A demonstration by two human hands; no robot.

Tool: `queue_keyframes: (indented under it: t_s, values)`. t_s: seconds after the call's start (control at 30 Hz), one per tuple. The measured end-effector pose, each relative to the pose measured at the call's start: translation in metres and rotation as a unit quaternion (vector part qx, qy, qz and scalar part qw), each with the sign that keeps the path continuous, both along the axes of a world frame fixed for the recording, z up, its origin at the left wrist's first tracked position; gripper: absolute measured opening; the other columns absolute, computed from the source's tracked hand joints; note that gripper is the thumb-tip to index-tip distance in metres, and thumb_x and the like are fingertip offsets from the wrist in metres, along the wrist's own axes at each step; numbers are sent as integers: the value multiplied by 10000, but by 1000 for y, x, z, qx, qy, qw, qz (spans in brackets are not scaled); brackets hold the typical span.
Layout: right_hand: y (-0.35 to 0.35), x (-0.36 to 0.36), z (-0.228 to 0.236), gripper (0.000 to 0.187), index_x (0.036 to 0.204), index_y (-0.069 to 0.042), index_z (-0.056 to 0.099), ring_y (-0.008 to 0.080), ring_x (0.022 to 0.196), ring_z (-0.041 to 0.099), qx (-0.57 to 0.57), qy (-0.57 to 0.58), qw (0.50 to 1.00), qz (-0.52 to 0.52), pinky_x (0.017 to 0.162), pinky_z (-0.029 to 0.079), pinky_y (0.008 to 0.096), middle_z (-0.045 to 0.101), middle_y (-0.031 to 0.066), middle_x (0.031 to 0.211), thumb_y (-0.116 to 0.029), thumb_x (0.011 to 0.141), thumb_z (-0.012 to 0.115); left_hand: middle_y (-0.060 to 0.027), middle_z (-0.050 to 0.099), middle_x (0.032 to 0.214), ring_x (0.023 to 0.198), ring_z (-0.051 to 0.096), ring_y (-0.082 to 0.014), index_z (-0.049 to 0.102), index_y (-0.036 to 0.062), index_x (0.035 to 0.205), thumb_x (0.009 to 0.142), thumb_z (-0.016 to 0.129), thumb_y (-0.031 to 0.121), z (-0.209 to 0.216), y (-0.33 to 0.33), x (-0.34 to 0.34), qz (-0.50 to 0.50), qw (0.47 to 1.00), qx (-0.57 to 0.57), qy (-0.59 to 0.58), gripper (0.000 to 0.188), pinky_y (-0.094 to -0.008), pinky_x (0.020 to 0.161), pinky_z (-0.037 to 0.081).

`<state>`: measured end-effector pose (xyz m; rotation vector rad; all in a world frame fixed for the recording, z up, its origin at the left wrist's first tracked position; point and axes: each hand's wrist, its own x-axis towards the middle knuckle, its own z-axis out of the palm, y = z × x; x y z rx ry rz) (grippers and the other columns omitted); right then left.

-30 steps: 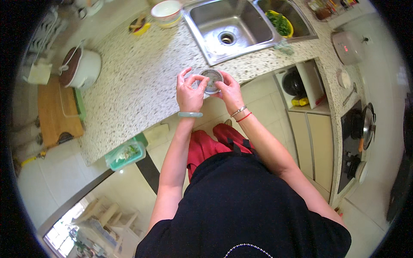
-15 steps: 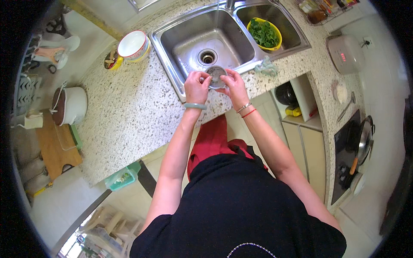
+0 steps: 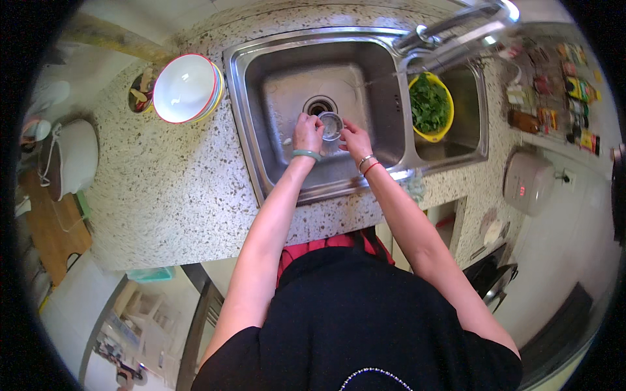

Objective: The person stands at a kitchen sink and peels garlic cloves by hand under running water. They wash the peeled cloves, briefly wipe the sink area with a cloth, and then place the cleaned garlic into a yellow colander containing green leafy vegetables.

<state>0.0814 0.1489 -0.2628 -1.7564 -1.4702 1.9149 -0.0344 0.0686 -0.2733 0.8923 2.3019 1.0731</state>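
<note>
Between my two hands is a small round metal sink strainer (image 3: 332, 125), its rim facing up, held over the floor of the large left sink basin (image 3: 267, 85). The fingers of my left hand (image 3: 308, 135) pinch its left edge. My right hand (image 3: 356, 139) has its thumb and fingertips at the strainer's right edge. Just beyond it lies the round drain hole (image 3: 319, 104), partly hidden by my left fingers and the strainer. A small pale scrap (image 3: 287, 141) lies on the basin floor left of my left hand.
A yellow basket (image 3: 448, 111) of leafy greens (image 3: 428, 104) stands in the right basin, under the chrome tap (image 3: 450, 49). Stacked bowls (image 3: 186, 88) sit on the counter left of the sink. A rice cooker (image 3: 529, 179) and a rack of seasonings (image 3: 548, 117) are at the right.
Both hands have moved forward from the sink's front edge into the left basin, carrying the strainer toward the drain. The view has shifted, bringing the tap and seasoning rack more fully into sight.
</note>
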Motion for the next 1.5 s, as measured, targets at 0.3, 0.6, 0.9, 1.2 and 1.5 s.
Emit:
queue_keyframes:
  t_s: [0.3,0.6,0.9,1.2,1.5]
  values:
    - [42,-30,-68,436,1237,-54,487,125,765,552,-98,-31,995,18,582,480,252,581,24,941,-78,802,506,-128,571,848,811,569,-334,585,57,785,713,637,65,-64,37,-25,23,995,-80,-49,88,-410,711,461]
    - [42,-39,-109,435,1232,-5,456,143,781,579,-117,-68,990,39,645,515,272,582,67,954,-62,803,494,-146,582,883,823,569,-357,579,62,830,739,601,63,-90,36,-29,34,992,-101,-72,93,-421,720,459]
    - [39,-39,-106,419,1230,33,468,198,783,632,-90,-59,994,28,619,542,284,575,138,1119,-58,820,465,-139,575,902,848,566,-352,575,68,830,747,604,93,-81,38,-28,21,992,-107,-55,91,-420,718,460]
    - [40,-35,-71,341,1176,-16,514,207,909,603,-156,-17,985,-68,728,523,347,582,110,1115,-171,873,489,-86,588,889,795,604,-286,604,99,812,765,623,144,-83,24,-28,44,988,-133,-66,67,-391,689,483]
    - [104,-37,-27,318,1132,16,517,246,1067,533,-225,342,886,-216,936,424,368,565,158,1140,-216,915,497,-66,640,834,741,602,-126,612,13,857,795,644,112,-7,115,-6,101,965,98,-219,121,-260,681,478]
